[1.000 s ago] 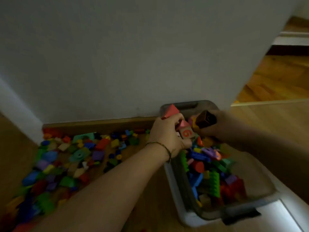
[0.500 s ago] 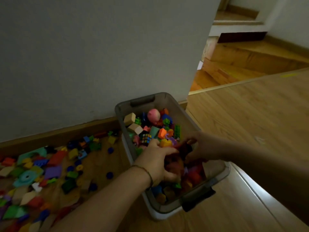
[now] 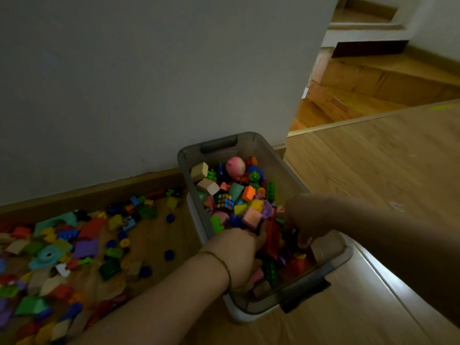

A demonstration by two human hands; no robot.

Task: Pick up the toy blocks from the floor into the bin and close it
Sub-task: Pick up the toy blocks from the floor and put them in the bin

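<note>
- Both hands are sunk in the near end of the bin (image 3: pixel 184 168). The left hand (image 3: pixel 239 255) is knuckles-up with its fingers buried among the pieces. The right hand (image 3: pixel 305 220) reaches in from the other side with its fingers bent downward.
- From here I cannot tell whether either hand has hold of anything; the light is dim and the fingertips are hidden.
- A second ago both hands were raised over the bin's far end, clutching a red piece, a numbered one and a dark one. Those no longer show in the hands, so I'd judge that handful delivered.
- Against half a second ago little differs: the hands sit in much the same spot, perhaps settling the load.
- The blocks in the bin (image 3: pixel 249 195) are heaped well up its walls, a puzzle cube (image 3: pixel 225 201) among them.
- Plenty of blocks on the floor (image 3: pixel 62 245) lie along the skirting, left of the bin, so the gathering is far from finished.
- A pale, round-edged panel (image 3: pixel 388 290) lies just beside the bin, possibly its lid; the bin stands open.
</note>
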